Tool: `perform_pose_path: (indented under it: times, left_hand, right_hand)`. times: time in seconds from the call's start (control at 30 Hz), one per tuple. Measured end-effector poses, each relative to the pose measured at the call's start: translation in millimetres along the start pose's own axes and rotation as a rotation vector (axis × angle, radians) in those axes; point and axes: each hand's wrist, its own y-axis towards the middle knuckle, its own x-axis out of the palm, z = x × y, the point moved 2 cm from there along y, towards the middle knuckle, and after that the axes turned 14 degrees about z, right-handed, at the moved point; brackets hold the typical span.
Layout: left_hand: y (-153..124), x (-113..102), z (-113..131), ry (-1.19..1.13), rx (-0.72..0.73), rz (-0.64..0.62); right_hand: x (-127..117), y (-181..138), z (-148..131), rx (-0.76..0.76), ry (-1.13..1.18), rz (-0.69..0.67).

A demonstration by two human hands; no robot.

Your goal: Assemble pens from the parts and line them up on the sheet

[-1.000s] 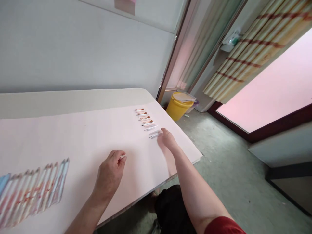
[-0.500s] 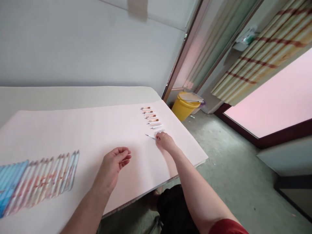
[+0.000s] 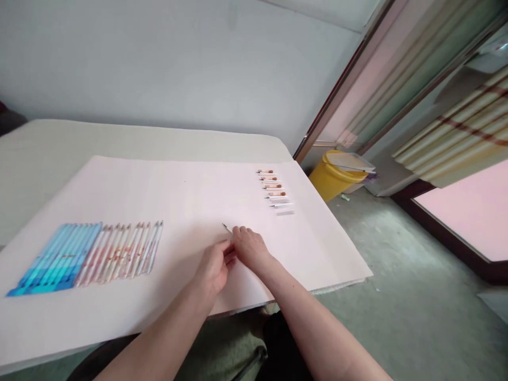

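Note:
A thin white pen refill point(image 3: 227, 228) with a dark tip sticks out to the upper left from under the fingers of my right hand point(image 3: 251, 246). That hand is closed around it, palm down, just above the white sheet. My left hand point(image 3: 216, 263) meets it from the left, thumb and fingers closed together. The fingers of my right hand hide what lies between my left fingertips. To the left lies a row of pens: several blue pens point(image 3: 65, 254) and several clear, pinkish pens point(image 3: 123, 248).
At the sheet's right side lies a column of refills and small brown-and-pink pen parts point(image 3: 273, 186), with a clear piece point(image 3: 286, 213) nearest me. The white sheet point(image 3: 317, 243) covers the table's front. A yellow bin point(image 3: 331, 177) stands past the right edge.
My right hand has carried the refill left, away from the column of parts, and now meets my left hand. The view has turned left, so more blue pens show.

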Motion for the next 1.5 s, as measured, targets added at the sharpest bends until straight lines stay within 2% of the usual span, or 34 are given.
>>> perform_pose_path:
  times: [0.2,0.3,0.53,0.73,0.87,1.07,1.17,1.27,1.37,1.5]
  left_hand:
    - [1.3,-4.0,2.1,-0.003,0.005,0.071]
    - [5.7,-6.7,3.3,-0.013,0.029,0.052]
    - [11.3,-6.9,8.6,-0.067,0.104,-0.055]
    - [10.7,-9.7,15.4,-0.077,0.145,0.011]
    - [8.3,-11.4,18.6,0.006,0.169,0.043]
    - [6.3,-9.0,24.3,0.004,0.194,0.015]
    - [1.8,-10.0,26.2,0.064,0.226,0.038]
    - [-8.0,-9.7,23.9,0.172,0.270,-0.027]
    - [-19.7,-7.5,17.7,0.320,0.277,-0.156]
    - [-27.8,-4.8,11.4,0.452,0.279,-0.266]
  right_hand:
    - [0.0,6.2,11.1,0.062,0.014,0.017]
    - [-2.5,8.6,14.1,0.095,0.064,0.013]
    - [-19.4,2.7,1.8,0.216,0.470,0.018]
    - [-24.5,-3.0,-1.0,0.214,0.804,0.122]
    - [-23.8,-2.3,5.9,0.384,1.135,0.077]
    - [-29.1,-0.4,9.1,0.666,1.677,-0.060]
    - [-29.4,2.0,13.9,0.820,1.847,-0.036]
    - [-27.4,4.7,23.3,0.947,1.852,0.103]
    - [-25.4,5.9,30.5,1.030,1.812,0.221]
    - [-25.0,5.8,31.0,1.043,1.821,0.260]
